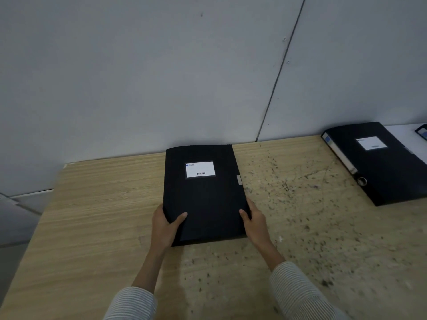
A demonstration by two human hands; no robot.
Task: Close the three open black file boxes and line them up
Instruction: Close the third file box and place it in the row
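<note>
A closed black file box [204, 197] with a white label lies flat in the middle of the wooden table, its far end against the wall. My left hand [165, 224] grips its near left edge, thumb on top. My right hand [254, 221] grips its near right edge the same way. A second black file box [379, 162] lies closed and flat at the right, its labelled spine facing left. Only the corner of a third black file box [422, 131] shows at the right frame edge.
The wooden table [97, 215] runs along a grey wall [161, 77]. Its right half is speckled with dark stains. A white sheet or surface [403, 132] lies under the far-right boxes. The table's left edge drops off at the left.
</note>
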